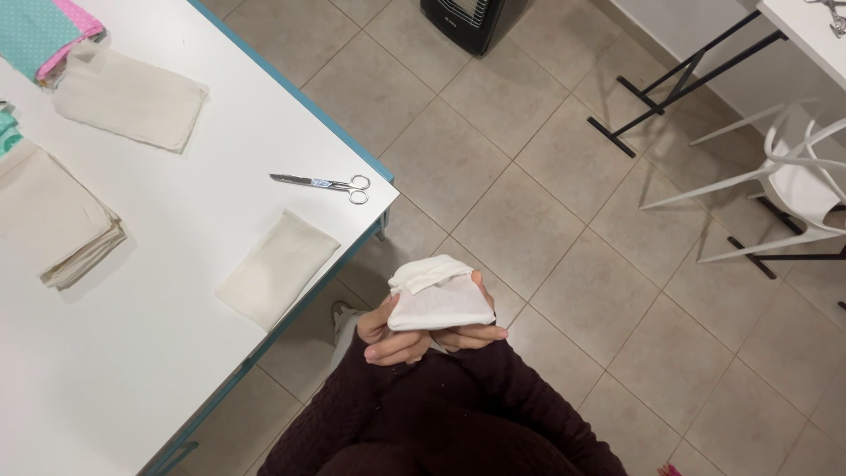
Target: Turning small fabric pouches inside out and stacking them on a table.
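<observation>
Both my hands hold a small folded white cloth pouch [438, 295] close to my chest, over the tiled floor, right of the table corner. My left hand [392, 339] cups it from below and the left side. My right hand [480, 328] grips its right edge, thumb up along the side. The top flap of the cloth is folded over. My dark maroon knit sleeves fill the bottom of the view.
A white table with a teal edge [264, 344] holds steel scissors [324, 183], a single cream cloth piece [278, 267], a stack of cream cloths [53, 220], another cream piece [130, 95] and teal-and-pink fabric [44, 31]. A white chair [793, 181], a black heater [467, 19] and a second table stand on the far side.
</observation>
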